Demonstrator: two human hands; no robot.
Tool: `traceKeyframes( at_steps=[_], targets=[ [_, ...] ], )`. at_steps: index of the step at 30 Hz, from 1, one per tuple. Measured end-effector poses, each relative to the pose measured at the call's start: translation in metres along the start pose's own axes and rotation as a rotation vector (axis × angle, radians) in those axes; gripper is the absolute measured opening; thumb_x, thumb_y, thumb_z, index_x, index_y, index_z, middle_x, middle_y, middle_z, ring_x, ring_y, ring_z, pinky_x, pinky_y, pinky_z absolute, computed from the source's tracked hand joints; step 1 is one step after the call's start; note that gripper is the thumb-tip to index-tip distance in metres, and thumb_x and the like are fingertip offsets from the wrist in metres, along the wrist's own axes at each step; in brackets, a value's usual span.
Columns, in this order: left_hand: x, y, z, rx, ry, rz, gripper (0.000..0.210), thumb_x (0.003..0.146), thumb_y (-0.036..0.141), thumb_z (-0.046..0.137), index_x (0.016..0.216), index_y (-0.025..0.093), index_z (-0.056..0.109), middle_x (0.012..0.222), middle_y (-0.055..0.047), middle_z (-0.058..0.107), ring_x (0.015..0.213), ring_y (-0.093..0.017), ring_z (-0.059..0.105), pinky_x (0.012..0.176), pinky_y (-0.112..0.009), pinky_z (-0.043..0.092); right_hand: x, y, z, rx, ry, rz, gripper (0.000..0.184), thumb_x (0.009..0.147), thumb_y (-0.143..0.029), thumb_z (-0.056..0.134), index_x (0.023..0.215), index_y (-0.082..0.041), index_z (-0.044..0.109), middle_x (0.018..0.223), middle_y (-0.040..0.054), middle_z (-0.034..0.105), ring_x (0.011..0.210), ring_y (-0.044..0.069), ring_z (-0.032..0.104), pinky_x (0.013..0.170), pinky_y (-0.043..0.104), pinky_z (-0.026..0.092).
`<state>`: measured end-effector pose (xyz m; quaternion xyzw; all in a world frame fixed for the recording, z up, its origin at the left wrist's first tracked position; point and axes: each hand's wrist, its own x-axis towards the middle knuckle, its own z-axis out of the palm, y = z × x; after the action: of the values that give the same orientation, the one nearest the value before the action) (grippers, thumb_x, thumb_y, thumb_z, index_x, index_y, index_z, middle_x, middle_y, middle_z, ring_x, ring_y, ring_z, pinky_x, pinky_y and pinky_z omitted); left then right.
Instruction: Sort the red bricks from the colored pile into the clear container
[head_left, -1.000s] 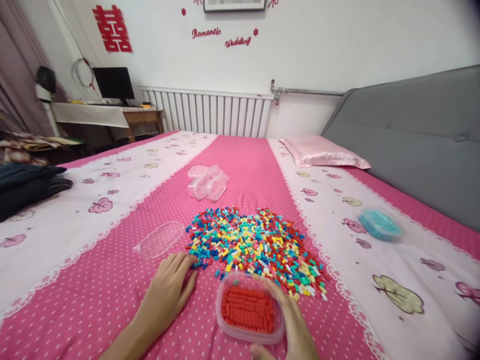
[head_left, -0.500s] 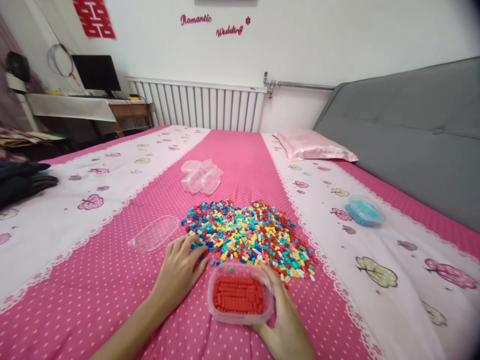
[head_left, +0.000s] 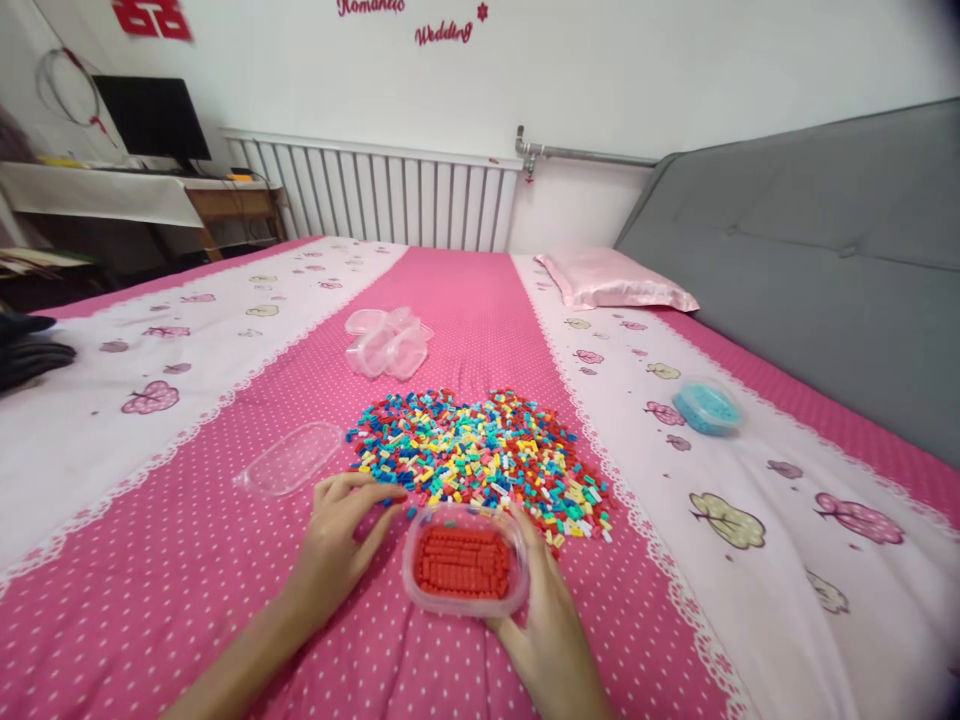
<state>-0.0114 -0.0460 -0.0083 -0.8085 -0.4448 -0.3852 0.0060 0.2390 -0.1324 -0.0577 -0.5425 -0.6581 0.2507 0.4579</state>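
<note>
My right hand (head_left: 551, 620) is wrapped around the right side of a clear plastic box (head_left: 466, 608), which is tilted towards me. Rows of red toy bricks (head_left: 461, 565) are packed inside it, and a small green piece shows near its far wall. My left hand (head_left: 345, 525) is just left of the box, at the near left edge of a heap of mixed small bricks (head_left: 480, 450). Its thumb and index fingertips come close together around what looks like a red brick (head_left: 400, 498).
An oval clear lid (head_left: 292, 460) lies left of the heap, and several clear containers (head_left: 388, 345) are stacked beyond it. A box of light blue pieces (head_left: 707, 408) sits to the right. Farther back are a pink pillow (head_left: 615, 280) and a grey headboard (head_left: 825, 200).
The view has shifted a little down and right. My left thumb and index fingertips have drawn closer, with a red bit now showing at them. My right hand still holds the box.
</note>
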Motion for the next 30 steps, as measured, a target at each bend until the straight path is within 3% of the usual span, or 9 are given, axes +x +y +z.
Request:
traceKeyframes(
  at_steps=[5, 10, 16, 21, 27, 30],
  targets=[
    [0.010, 0.027, -0.012, -0.193, -0.060, 0.018, 0.020, 0.099, 0.026, 0.058, 0.113, 0.029, 0.072, 0.096, -0.002, 0.074, 0.094, -0.021, 0.065, 0.079, -0.032, 0.053, 0.000, -0.003, 0.000, -0.071, 0.012, -0.018, 0.083, 0.091, -0.015, 0.068, 0.159, -0.034, 0.024, 0.154, 0.0092, 0.047, 0.144, 0.030, 0.044, 0.117, 0.051, 0.041],
    [0.029, 0.052, -0.029, -0.017, -0.151, 0.152, 0.020, 0.103, 0.032, 0.055, 0.105, 0.034, 0.074, 0.091, 0.002, 0.077, 0.088, -0.022, 0.063, 0.080, -0.038, 0.043, -0.001, -0.008, -0.001, -0.109, 0.001, -0.027, 0.079, 0.090, -0.010, 0.064, 0.157, -0.032, 0.029, 0.149, 0.0095, 0.052, 0.140, 0.031, 0.047, 0.115, 0.052, 0.044],
    [0.035, 0.072, -0.023, 0.181, -0.269, -0.004, 0.016, 0.096, 0.043, 0.066, 0.093, 0.031, 0.076, 0.100, -0.002, 0.072, 0.096, -0.026, 0.061, 0.085, -0.043, 0.038, -0.003, -0.014, -0.001, -0.127, 0.025, -0.043, 0.088, 0.087, -0.008, 0.064, 0.159, -0.033, 0.022, 0.147, 0.0105, 0.052, 0.138, 0.034, 0.048, 0.110, 0.056, 0.047],
    [0.025, 0.073, -0.012, 0.368, -0.275, -0.047, 0.009, 0.091, 0.030, 0.071, 0.094, 0.033, 0.080, 0.108, -0.006, 0.067, 0.101, -0.028, 0.056, 0.092, -0.049, 0.037, -0.003, -0.020, -0.003, -0.104, 0.028, -0.054, 0.097, 0.083, -0.005, 0.068, 0.160, -0.035, 0.018, 0.146, 0.0095, 0.053, 0.134, 0.035, 0.050, 0.109, 0.057, 0.048],
    [0.035, 0.091, -0.016, 0.462, -0.484, -0.185, 0.017, 0.087, 0.018, 0.076, 0.084, 0.034, 0.081, 0.106, -0.003, 0.069, 0.106, -0.031, 0.059, 0.099, -0.059, 0.033, 0.001, -0.024, -0.006, -0.119, 0.013, -0.058, 0.097, 0.079, -0.002, 0.071, 0.157, -0.033, 0.023, 0.143, 0.0084, 0.055, 0.131, 0.033, 0.052, 0.108, 0.056, 0.048],
    [0.042, 0.104, -0.015, 0.522, -0.458, -0.223, 0.017, 0.087, 0.014, 0.075, 0.080, 0.029, 0.080, 0.106, -0.003, 0.071, 0.107, -0.030, 0.059, 0.102, -0.059, 0.031, 0.002, -0.024, -0.006, -0.136, 0.016, -0.061, 0.093, 0.081, -0.004, 0.073, 0.156, -0.031, 0.024, 0.139, 0.0091, 0.057, 0.128, 0.033, 0.054, 0.106, 0.054, 0.051]
  ],
)
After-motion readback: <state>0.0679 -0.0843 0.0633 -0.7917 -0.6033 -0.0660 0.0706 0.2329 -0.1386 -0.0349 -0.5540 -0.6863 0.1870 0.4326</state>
